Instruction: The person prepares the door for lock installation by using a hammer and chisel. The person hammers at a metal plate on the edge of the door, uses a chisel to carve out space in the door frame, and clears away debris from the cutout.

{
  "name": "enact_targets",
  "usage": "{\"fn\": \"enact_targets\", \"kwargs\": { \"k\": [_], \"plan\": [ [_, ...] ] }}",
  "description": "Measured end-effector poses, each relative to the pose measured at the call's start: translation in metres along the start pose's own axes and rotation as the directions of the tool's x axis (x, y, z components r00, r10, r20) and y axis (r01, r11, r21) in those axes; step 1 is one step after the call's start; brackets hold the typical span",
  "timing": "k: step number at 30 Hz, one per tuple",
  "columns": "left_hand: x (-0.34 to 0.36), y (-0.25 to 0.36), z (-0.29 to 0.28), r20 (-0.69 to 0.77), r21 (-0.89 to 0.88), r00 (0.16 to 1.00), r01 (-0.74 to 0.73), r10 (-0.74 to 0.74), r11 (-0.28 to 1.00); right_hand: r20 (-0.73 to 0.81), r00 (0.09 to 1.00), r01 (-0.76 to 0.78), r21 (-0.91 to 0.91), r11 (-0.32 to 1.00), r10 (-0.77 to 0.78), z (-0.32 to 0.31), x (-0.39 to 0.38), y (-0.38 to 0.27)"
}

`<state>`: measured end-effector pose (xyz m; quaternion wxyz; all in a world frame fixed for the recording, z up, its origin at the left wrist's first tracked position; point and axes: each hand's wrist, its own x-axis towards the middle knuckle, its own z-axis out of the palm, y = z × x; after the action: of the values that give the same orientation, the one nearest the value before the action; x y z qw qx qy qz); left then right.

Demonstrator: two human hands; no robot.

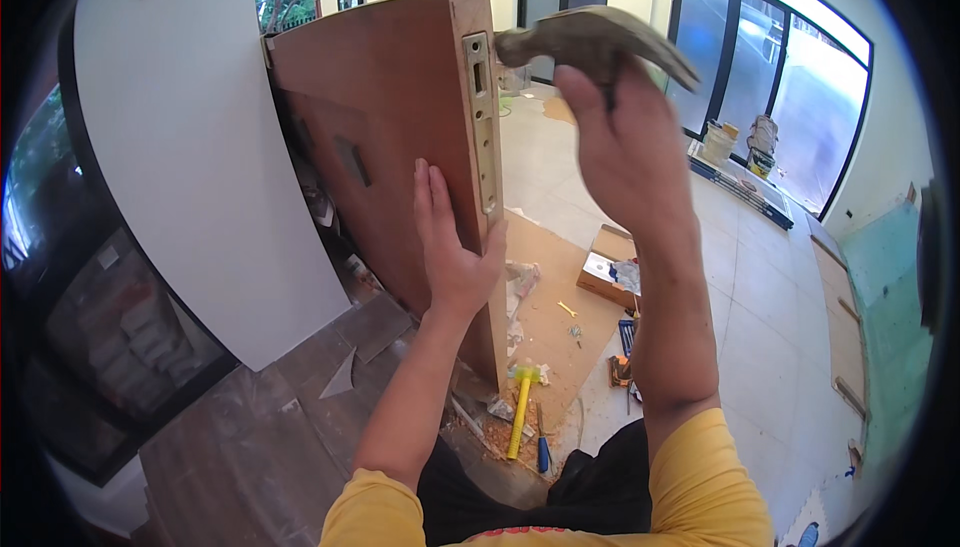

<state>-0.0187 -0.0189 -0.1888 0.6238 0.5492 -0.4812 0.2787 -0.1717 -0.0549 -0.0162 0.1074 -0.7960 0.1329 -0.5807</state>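
Observation:
A reddish-brown wooden door [370,87] stands upright in front of me, its narrow edge turned my way. A long metal lock plate [487,162] is set into the upper part of that edge. My left hand [455,262] holds the door just below the plate, fingers stretched along the face and thumb at the edge. My right hand [632,147] is closed around a claw hammer [590,35], whose handle is mostly hidden by the hand. The striking face points left, beside the plate's top end; whether it touches I cannot tell.
Below the door edge lie a yellow-handled hammer [520,417], a blue-handled tool [543,452] and wood shavings [497,432]. An open cardboard box [600,287] stands on brown sheeting [550,247]. An orange-and-black tool [621,372] lies nearby. A white wall panel [200,147] rises at left.

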Motion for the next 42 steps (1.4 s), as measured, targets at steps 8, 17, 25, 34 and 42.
{"fn": "enact_targets", "kwargs": {
  "k": [8,17,25,34,42],
  "plan": [
    [0.001,0.004,-0.001,0.047,0.035,0.998,0.032,-0.033,0.999,0.047,0.999,-0.019,-0.118,0.993,0.025,-0.002,0.003,-0.002],
    [0.001,0.009,-0.011,0.123,0.038,0.991,0.041,-0.046,0.998,-0.035,0.996,0.081,-0.053,0.995,-0.083,-0.006,0.001,-0.005],
    [0.001,0.007,-0.015,0.139,0.04,0.989,0.036,-0.041,0.999,-0.028,0.982,0.179,-0.171,0.969,-0.186,-0.008,-0.004,-0.009],
    [0.0,0.009,-0.013,0.131,0.026,0.99,0.043,-0.046,0.999,-0.045,0.996,0.066,-0.153,0.986,-0.074,-0.01,-0.004,0.001],
    [0.001,0.007,-0.014,0.135,0.043,0.99,0.034,-0.04,0.998,-0.009,0.986,0.162,-0.143,0.976,-0.165,0.0,-0.008,-0.011]
  ]
}}
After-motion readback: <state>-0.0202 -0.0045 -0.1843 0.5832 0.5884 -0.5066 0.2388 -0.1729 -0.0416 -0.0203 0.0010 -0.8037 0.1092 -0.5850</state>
